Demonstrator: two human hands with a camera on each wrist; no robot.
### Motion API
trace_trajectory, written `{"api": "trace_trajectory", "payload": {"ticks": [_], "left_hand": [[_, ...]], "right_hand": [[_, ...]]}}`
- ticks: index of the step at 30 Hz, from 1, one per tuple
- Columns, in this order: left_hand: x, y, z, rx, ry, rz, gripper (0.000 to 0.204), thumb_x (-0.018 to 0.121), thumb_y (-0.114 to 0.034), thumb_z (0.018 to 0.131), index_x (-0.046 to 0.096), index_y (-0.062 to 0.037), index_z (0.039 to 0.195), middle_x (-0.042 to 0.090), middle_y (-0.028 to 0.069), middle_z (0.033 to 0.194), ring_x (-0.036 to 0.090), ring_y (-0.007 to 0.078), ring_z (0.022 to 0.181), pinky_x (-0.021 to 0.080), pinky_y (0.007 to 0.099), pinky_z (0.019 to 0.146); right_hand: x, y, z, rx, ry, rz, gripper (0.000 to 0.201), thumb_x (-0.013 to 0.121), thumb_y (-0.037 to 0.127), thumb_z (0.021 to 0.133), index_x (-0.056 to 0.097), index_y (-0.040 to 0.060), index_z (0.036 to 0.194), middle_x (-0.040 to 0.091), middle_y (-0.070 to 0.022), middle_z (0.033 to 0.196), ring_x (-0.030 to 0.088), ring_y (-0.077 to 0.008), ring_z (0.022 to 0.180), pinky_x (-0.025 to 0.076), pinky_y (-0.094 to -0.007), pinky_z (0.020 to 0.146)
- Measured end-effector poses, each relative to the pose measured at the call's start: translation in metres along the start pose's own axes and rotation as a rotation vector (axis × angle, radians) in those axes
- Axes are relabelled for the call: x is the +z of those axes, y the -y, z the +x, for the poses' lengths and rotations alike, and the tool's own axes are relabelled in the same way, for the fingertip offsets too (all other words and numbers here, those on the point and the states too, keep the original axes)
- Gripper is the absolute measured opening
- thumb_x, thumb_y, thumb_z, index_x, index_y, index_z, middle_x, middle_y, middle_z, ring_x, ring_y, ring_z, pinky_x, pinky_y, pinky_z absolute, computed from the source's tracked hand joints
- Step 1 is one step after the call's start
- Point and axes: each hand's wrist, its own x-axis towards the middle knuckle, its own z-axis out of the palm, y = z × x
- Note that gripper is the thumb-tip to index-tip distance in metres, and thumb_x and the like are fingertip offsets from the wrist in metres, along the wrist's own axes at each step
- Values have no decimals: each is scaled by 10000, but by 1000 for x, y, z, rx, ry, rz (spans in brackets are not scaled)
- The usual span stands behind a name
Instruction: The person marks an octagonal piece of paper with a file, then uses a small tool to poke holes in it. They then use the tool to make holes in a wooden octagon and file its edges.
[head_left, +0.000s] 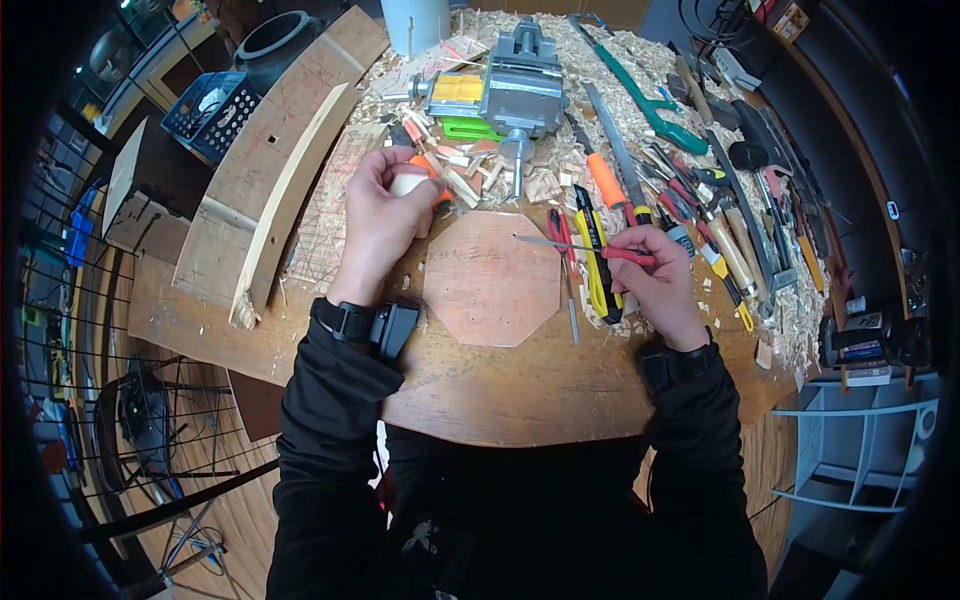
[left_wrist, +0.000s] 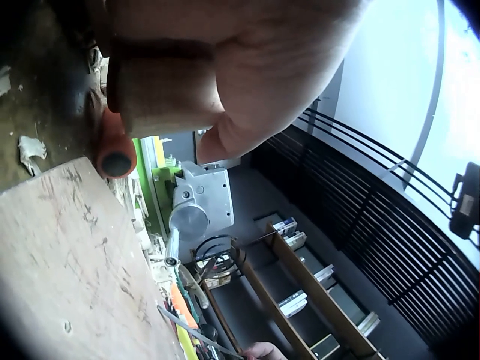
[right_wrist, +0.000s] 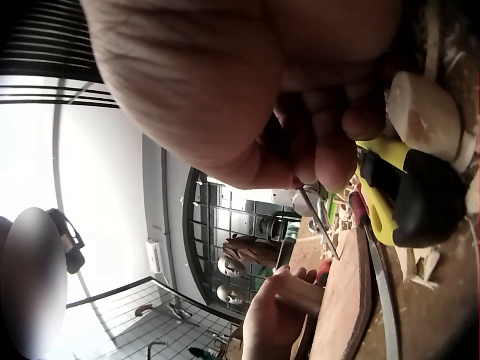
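My left hand point(head_left: 378, 222) grips a small pale piece of wood point(left_wrist: 169, 94) beside the upper left of an octagonal wooden board point(head_left: 490, 285). The board lies flat on the bench and has a few small dark marks or holes. An orange handle point(left_wrist: 116, 154) shows just beyond the held piece. In my right hand point(head_left: 658, 275) is a slim, pointed metal tool with a red handle point(head_left: 628, 256), which looks like a needle file. Its thin blade point(head_left: 550, 242) reaches left over the board, the tip at a small hole near the top edge. The right wrist view shows fingers curled round its handle.
A grey metal vise point(head_left: 525, 95) stands behind the board among wood shavings. Yellow-and-black utility knives point(head_left: 597, 275), files and chisels crowd the right side. A long wooden bar point(head_left: 290, 205) lies at the left, and the bench's front edge point(head_left: 520, 440) is near my body.
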Motion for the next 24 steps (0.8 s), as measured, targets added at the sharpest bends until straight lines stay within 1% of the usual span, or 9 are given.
{"api": "trace_trajectory", "payload": {"ticks": [2,12,14,15,17,18,21,23,24], "left_hand": [[-2,6,3,30,17,-8,382,704,11,807,540,25,1152,636,79,988,614,101,855,515,221,766],[2,1,-3,0,71,32,329,705,6,808,580,27,1111,647,70,982,624,107,853,517,230,791],[3,0,-4,76,10,52,295,708,4,818,591,32,1087,655,71,976,624,106,856,515,231,800],[3,1,-4,77,11,53,295,708,4,818,591,32,1087,655,71,976,624,106,856,515,231,800],[2,5,-4,303,-104,-83,258,738,8,791,615,40,1016,667,85,957,635,116,848,522,255,769],[2,0,-8,303,-102,-83,258,738,8,791,615,40,1016,667,85,957,635,116,848,522,255,769],[1,-14,-24,352,-47,-102,221,736,22,800,627,32,992,683,95,966,649,123,890,521,260,807],[0,-16,-30,418,132,-108,208,738,27,793,637,24,975,690,99,985,656,128,918,517,262,839],[0,-18,-33,368,187,-128,208,740,33,784,649,14,970,693,95,1001,655,132,938,504,267,878]], "right_hand": [[-1,0,0,-1,8,-10,170,625,-18,877,612,6,1044,645,-19,882,577,-51,669,475,-194,606],[0,5,-1,31,30,-64,164,636,12,894,612,3,1055,652,-21,884,574,-47,693,474,-193,613],[2,6,-1,27,29,-62,157,625,2,888,610,4,1044,642,-17,873,575,-51,678,473,-195,608],[2,6,-1,23,28,-61,151,613,-9,881,608,5,1032,633,-12,862,576,-56,663,471,-197,604],[2,6,-1,25,27,-64,151,613,-12,881,607,4,1031,631,-12,861,574,-56,663,470,-198,603],[2,5,-1,26,28,-67,150,613,-15,881,607,4,1030,629,-13,860,573,-56,663,469,-198,602],[0,2,-1,14,45,-53,170,637,14,899,611,-4,1066,652,-20,902,574,-40,702,469,-189,612],[0,1,-1,11,48,-54,169,636,15,900,611,-5,1067,650,-17,904,573,-40,703,468,-189,613],[0,0,0,6,53,-55,169,636,15,902,610,-6,1067,648,-15,907,571,-39,704,468,-189,614]]}}
